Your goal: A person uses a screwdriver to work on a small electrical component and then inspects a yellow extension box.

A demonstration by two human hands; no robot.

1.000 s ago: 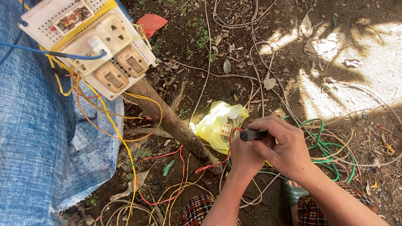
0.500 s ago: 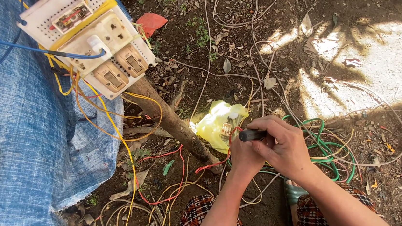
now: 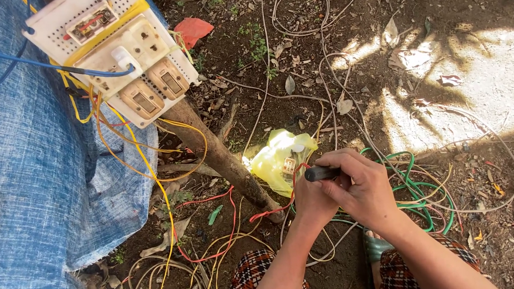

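Observation:
My right hand (image 3: 365, 186) grips a black tool handle (image 3: 320, 173) that points left. My left hand (image 3: 311, 200) sits under and behind it, fingers closed around a red wire (image 3: 275, 210) that runs up to the tool tip. Both hands hover over a crumpled yellow plastic bag (image 3: 278, 158) on the soil. What the tool tip does to the wire is hidden by my fingers.
A white switch-and-socket board (image 3: 115, 48) sits on a wooden stake (image 3: 221, 160) at the upper left, with yellow, orange and blue wires. A blue tarp (image 3: 26, 202) covers the left. Loose green (image 3: 419, 186), red and pale wires tangle on the ground. My checked trousers (image 3: 263, 280) are below.

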